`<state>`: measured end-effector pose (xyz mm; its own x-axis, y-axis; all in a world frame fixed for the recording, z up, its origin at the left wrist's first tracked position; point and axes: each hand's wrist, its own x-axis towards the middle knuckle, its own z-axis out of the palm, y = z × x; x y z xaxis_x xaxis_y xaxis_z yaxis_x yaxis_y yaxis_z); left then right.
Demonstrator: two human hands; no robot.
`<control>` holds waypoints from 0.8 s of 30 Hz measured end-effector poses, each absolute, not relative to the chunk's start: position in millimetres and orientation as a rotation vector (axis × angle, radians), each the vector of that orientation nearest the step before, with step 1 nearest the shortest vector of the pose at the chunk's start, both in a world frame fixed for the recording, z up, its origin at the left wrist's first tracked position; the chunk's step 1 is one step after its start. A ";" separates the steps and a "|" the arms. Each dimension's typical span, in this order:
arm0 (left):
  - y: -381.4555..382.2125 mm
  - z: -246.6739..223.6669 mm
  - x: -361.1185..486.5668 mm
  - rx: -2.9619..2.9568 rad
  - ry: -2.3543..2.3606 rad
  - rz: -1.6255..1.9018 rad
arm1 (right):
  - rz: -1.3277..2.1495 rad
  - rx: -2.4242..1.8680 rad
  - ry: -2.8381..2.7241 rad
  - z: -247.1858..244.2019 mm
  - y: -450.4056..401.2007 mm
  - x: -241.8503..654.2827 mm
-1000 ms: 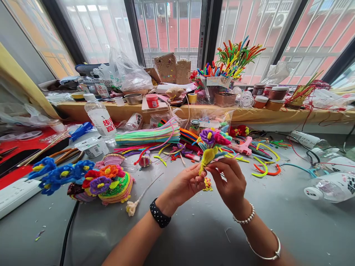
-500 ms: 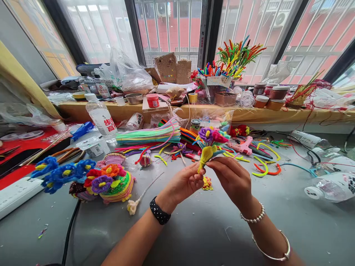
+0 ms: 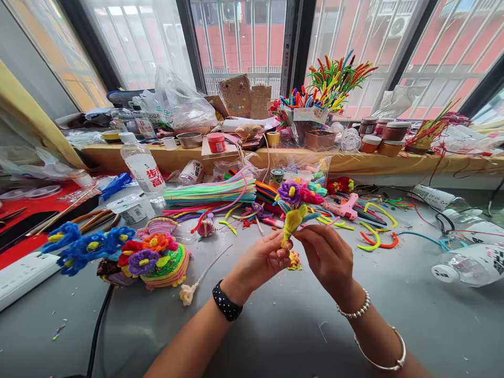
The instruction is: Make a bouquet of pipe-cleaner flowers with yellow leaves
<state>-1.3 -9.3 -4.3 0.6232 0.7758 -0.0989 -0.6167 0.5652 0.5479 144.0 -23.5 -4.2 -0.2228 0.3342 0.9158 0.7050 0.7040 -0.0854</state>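
Flower bunch: held up in the air over the worktop [image 3: 283, 331], the fuzzy flower bunch [image 3: 292, 220] sits just right of the middle of my view; take twelve o'clock as the window side.
Long axis: runs from seven to one o'clock, steeply upright, blooms at the one o'clock end, pinched stem end at seven.
Blooms: a purple flower [image 3: 289, 192] at the top left, a crimson flower [image 3: 311, 195] just beside it.
Left hand's grip: the left hand [image 3: 268, 260] is closed, thumb and fingers pressed on the bunch's yellow base.
Right hand's grip: the right hand [image 3: 328, 257] has its fingertips drawn close at the bunch's four o'clock edge; I can't tell whether they pinch anything.
Cream flower: from the bunch, the cream flower [image 3: 189, 293] lies at eight o'clock, stem pointing to one.
Blue flowers: the blue flowers [image 3: 91, 245] are near nine.
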 end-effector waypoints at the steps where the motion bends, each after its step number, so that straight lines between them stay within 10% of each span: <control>1: -9.4 -4.4 -1.3 0.502 0.349 0.845 | -0.367 -0.840 -1.795 -3.6 -23.9 141.9; 24: -12.4 -2.0 -1.8 0.509 0.287 0.867 | 0.896 -0.956 -1.552 -0.2 -15.5 138.4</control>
<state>-1.8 -12.4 -2.0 0.6195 0.7842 -0.0356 -0.6511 0.5386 0.5349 138.4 -15.5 -0.2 -0.1241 0.9146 0.3848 0.1244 0.3991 -0.9084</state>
